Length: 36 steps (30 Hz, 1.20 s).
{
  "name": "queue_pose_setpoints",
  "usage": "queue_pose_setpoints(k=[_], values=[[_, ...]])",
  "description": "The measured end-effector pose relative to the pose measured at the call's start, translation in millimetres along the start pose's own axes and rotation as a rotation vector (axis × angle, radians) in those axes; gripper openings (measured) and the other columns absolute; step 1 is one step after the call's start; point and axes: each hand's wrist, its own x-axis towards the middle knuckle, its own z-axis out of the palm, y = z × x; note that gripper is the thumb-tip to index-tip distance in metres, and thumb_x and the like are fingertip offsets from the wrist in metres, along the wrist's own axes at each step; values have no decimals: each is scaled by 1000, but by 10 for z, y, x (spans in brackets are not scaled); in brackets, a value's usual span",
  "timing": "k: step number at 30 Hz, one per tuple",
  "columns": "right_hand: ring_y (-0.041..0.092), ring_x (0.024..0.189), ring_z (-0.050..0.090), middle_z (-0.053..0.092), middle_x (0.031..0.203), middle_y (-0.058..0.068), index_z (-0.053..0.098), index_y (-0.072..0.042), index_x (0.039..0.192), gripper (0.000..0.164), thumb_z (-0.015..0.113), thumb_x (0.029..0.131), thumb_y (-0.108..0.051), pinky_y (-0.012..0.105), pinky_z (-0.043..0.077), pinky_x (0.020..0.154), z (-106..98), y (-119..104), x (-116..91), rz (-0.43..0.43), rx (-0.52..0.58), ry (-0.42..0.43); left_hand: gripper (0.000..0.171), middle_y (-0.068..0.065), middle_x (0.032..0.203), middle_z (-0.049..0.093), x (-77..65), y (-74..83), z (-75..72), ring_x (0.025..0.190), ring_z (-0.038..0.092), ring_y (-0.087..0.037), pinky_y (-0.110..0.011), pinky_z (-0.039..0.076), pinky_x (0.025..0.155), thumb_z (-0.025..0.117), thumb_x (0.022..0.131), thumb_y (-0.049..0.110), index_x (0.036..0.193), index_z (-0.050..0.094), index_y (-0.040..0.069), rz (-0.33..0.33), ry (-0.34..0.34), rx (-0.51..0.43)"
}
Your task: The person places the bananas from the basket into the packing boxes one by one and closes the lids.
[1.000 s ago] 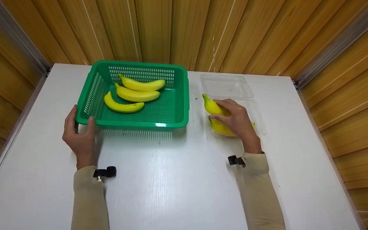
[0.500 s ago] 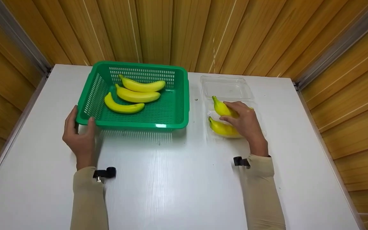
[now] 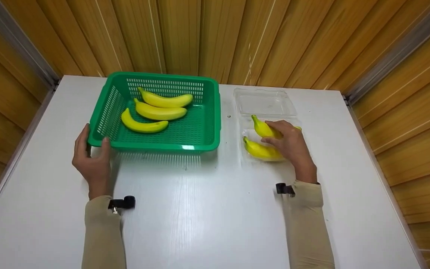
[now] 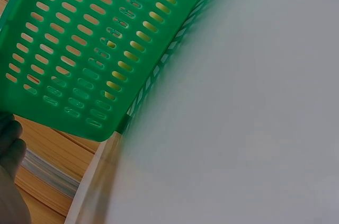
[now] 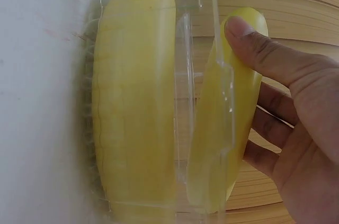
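My right hand (image 3: 291, 145) grips a yellow banana (image 3: 262, 127), thumb on its near side and fingers on the far side. It sits low over the back half of a clear plastic clamshell box, whose lid (image 3: 265, 102) lies folded open toward the wall. A second banana (image 3: 259, 150) rests in the front half; the right wrist view shows it through the box wall (image 5: 228, 102). My left hand (image 3: 92, 160) holds the front left corner of a green basket (image 3: 155, 144) between thumb and fingers. Inside the basket lie three bananas (image 3: 161, 112), side by side.
The white table (image 3: 200, 224) ends at a wood-panelled wall (image 3: 218, 41) close behind basket and box. More panelling stands along both sides. A narrow strip of tabletop separates the basket from the box.
My right hand has moved right and slightly toward me with its banana, settling it down at the box's back half. The left hand and basket have stayed put.
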Motion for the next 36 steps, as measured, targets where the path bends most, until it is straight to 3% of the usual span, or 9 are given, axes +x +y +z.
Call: queue_pose_setpoints(k=[10,25,36], values=[[33,125,61,69,135,12,68,-8,144,57,86,90,-18,51,45,115,28,52,13,-23,8,-8,52,-23,145,61,-10,34,2,137,58,-28,-37,45,116,71,93,-4,143,60,-10,5,-3,4],[33,129,58,66,139,12,65,-10,147,57,83,94,-22,52,42,117,98,113,51,24,15,-78,52,-27,145,59,5,30,1,138,57,-29,-36,44,116,71,92,-6,143,59,-13,12,-11,-9],[35,130,58,66,140,16,63,-5,148,56,80,97,-18,53,42,117,168,174,67,5,45,-106,52,-25,144,61,1,10,4,137,58,-29,-36,46,115,72,92,-6,142,60,-11,13,0,-7]])
